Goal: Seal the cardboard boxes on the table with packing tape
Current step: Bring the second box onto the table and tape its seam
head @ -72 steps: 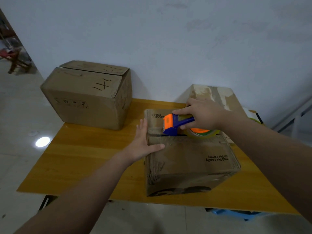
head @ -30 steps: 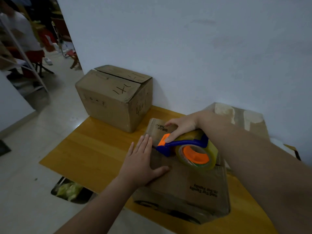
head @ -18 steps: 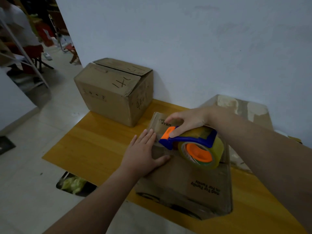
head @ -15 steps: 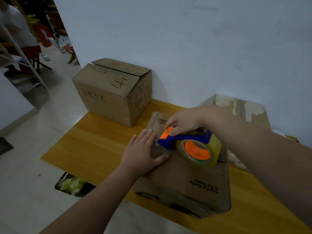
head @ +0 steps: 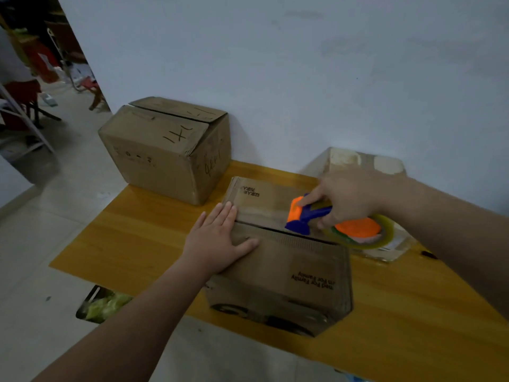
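A small cardboard box (head: 297, 271) lies on the yellow table (head: 137, 238) in front of me, its top flaps closed with a dark seam between them. My left hand (head: 217, 239) presses flat on the box's left end, fingers straight. My right hand (head: 344, 199) grips a blue and orange tape dispenser (head: 308, 216) with a clear tape roll (head: 363, 234), its blade end over the seam near the middle of the box. A larger cardboard box (head: 168, 147) with handwritten marks stands at the table's back left corner.
Another cardboard piece (head: 366, 164) leans by the wall behind my right wrist, with a clear plastic bag (head: 391, 246) beside it. A bin with green contents (head: 102, 306) sits on the floor under the table's left edge. The white wall runs close behind the table.
The tape dispenser in my right hand has moved right along the seam and tilted flatter. My left hand stays pressed on the box's left end.
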Motion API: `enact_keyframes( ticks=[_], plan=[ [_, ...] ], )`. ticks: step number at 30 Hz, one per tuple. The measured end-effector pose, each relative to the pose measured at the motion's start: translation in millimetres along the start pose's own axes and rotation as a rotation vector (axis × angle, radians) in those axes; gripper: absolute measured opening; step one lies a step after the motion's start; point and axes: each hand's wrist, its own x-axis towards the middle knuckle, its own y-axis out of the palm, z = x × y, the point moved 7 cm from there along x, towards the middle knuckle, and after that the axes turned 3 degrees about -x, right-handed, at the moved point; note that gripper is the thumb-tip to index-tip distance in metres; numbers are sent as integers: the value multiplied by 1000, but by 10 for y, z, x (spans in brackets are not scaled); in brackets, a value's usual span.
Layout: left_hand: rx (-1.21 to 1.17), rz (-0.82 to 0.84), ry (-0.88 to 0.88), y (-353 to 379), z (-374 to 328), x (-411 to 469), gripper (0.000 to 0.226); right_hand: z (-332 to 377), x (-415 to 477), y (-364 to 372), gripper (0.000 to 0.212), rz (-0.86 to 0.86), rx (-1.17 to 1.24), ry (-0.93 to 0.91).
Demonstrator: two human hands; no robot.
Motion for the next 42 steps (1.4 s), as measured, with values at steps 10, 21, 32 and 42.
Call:
enact_keyframes(
  ticks=[10,21,32,42],
  plan=[
    [85,117,106,145,-595,33,93,27,87,275,52,16,20,38],
    [137,109,18,14,-289,28,98,-95,162,336,70,163,127,127],
    [-37,-22,198,67,-719,-307,83,-85,706,472,111,415,347,226],
    [-57,-19,172,80,-667,-156,80,-66,702,537,101,431,428,173]
  ],
)
